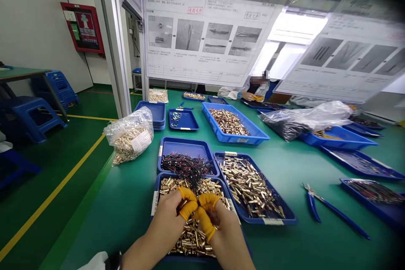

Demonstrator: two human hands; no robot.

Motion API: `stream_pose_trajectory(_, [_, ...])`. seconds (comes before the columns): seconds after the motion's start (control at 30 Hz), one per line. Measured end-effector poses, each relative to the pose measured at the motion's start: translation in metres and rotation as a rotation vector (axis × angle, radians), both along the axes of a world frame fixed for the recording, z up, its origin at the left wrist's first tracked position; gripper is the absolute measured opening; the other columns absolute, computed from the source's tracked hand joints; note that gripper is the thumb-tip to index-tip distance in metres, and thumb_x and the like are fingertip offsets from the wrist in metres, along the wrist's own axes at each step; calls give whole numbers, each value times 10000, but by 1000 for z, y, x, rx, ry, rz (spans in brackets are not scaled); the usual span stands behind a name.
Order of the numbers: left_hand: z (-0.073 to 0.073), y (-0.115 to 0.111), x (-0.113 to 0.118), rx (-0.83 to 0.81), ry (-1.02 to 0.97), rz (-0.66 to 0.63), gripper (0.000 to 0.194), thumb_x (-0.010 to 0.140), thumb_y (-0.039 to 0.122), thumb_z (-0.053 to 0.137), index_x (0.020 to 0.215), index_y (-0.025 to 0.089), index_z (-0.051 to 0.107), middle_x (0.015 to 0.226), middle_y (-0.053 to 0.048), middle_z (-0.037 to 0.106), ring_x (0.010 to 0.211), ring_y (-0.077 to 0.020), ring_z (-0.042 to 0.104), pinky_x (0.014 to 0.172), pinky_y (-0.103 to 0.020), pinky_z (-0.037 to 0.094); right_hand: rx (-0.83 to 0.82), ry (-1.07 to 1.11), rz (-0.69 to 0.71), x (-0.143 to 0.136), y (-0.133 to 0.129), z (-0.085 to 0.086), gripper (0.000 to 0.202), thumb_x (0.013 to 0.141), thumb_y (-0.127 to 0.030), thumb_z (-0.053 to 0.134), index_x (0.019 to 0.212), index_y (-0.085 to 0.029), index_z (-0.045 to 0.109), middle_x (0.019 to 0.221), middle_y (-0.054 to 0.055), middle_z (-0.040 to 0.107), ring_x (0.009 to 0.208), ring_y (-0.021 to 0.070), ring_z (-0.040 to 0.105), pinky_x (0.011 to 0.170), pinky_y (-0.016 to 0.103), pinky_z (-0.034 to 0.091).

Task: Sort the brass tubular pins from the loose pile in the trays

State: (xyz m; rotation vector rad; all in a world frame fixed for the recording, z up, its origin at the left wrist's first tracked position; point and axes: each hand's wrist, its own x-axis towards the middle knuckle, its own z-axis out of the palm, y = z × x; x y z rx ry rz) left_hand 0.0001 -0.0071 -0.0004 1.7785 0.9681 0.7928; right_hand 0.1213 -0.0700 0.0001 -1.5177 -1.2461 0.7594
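My left hand (172, 215) and my right hand (218, 219) meet fingertip to fingertip, both pinched closed, with yellow finger covers on thumbs and fingers. A small dark spot shows between the tips, but what they hold is hidden. Below them lies a blue tray (154, 209) full of brass-coloured metal sleeves (193, 236). Just beyond my fingers, a pile of thin black and red wires (185, 164) rests in another blue tray (186, 145), partly hanging over the nearer one. To the right, a third blue tray (278, 215) holds more metal sleeves (249, 183).
Blue-handled pliers (335, 213) lie open at the right. A plastic bag of brass parts (129, 141) stands left, beside stacked blue trays (155, 112). A deep blue bin (256, 137) holds more parts. Hanging instruction sheets (205, 63) block the upper view. A co-worker's hand (251, 97) shows at the back.
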Motion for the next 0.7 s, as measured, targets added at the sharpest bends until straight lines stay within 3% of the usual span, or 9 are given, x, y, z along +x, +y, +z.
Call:
stream_pose_trajectory(0.17, [-2, 0, -1, -82, -83, -61, 85, 750, 168, 489, 766, 159, 572, 727, -32, 582, 669, -187, 533, 584, -259, 404, 10, 80, 62, -1, 1, 2, 173, 752, -330, 602, 703, -197, 504, 622, 8, 582, 542, 160, 555, 513, 261, 458])
stream_pose_trajectory(0.4, [6, 0, 1, -213, -232, -87, 44, 758, 199, 490, 758, 175, 527, 696, -3, 545, 665, -169, 538, 604, -251, 424, 37, 415, 121, 1, 4, 7, 219, 744, -374, 651, 729, -192, 530, 554, -34, 568, 487, 127, 571, 529, 251, 493])
stream_pose_trajectory(0.6, [4, 8, -5, -37, 38, 23, 215, 762, 116, 429, 914, 181, 567, 895, -63, 568, 779, -213, 543, 686, -314, 441, 15, 525, -49, 9, 8, 0, 291, 531, -293, 819, 671, -187, 587, 601, -47, 549, 508, 108, 546, 481, 220, 487])
stream_pose_trajectory(0.7, [2, 10, -7, 39, 20, -5, 351, 663, -30, 360, 815, 186, 590, 971, -66, 570, 945, -217, 528, 821, -326, 415, -5, 527, -46, 10, 8, -4, 350, 534, -369, 801, 776, -185, 629, 632, -17, 581, 542, 132, 542, 480, 247, 492])
